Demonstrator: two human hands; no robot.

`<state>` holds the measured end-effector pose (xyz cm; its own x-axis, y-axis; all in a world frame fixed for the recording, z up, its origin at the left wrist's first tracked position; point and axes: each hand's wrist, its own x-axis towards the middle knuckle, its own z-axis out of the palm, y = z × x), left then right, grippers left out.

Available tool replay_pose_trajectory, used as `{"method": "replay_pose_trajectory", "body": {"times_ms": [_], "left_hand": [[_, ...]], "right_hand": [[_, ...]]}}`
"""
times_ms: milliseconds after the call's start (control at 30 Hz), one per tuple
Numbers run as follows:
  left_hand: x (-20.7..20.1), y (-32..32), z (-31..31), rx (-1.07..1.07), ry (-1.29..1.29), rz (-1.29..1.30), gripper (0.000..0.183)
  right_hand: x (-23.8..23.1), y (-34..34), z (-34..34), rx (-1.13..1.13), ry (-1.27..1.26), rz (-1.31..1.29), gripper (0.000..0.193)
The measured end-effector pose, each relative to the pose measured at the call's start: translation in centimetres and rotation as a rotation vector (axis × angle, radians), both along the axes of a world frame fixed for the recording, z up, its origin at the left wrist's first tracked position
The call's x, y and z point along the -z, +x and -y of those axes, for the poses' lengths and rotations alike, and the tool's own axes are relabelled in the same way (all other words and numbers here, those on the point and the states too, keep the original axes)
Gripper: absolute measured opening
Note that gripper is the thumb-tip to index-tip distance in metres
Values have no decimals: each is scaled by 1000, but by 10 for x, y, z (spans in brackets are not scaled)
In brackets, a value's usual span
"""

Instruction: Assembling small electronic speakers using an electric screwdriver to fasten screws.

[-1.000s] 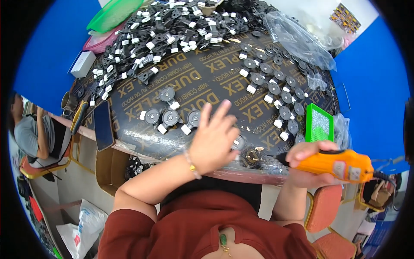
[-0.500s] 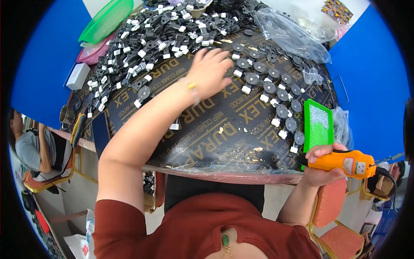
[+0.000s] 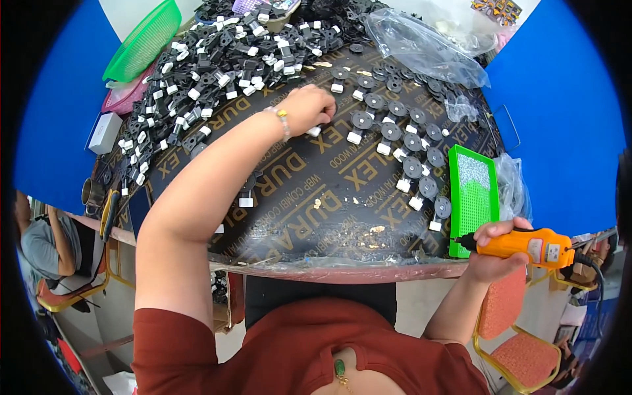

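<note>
Over the middle of the table, my left hand (image 3: 307, 112) is closed with fingers curled downward around a black part with a white block end (image 3: 315, 131). Only the white end shows below the fingers; the rest is hidden. To its right, similar black parts with round discs (image 3: 361, 120) and white ends lie in slanting rows. At the table's right front edge, my right hand (image 3: 495, 253) grips an orange electric screwdriver (image 3: 526, 247). Its black tip points left, by the near end of a green tray (image 3: 475, 210) holding small silvery screws.
A large heap of black-and-white parts (image 3: 230, 59) covers the far left. Clear plastic bags (image 3: 428, 49) lie at the back right, beside loose black discs (image 3: 431, 85). A green basket (image 3: 141, 43) and white box (image 3: 105, 133) stand left. The screwdriver's cord (image 3: 596, 270) hangs at right.
My left hand has gone from spread fingers to closed, taking a disc part from the row and drawing it left. The view has shifted slightly. My right hand still holds the screwdriver.
</note>
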<state>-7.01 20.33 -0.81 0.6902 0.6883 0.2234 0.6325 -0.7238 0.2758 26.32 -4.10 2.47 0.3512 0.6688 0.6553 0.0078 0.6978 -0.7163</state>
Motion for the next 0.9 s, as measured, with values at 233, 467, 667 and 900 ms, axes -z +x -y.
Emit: {"method": "replay_pose_trajectory", "body": {"times_ms": [233,467,667,900], "left_hand": [[5,-7,84,-13,-121,189,7],[-15,24,149,-147,-447,399,8],[4,68,180,-133,-655,662,12],[11,81,196,-166,-410,574,19]], "right_hand": [[-2,15,6,76,0,3,70],[-7,59,1,210,23,-9,68],[2,96,-22,345,-66,74,56],[13,106,-30,330,-88,136,46]]}}
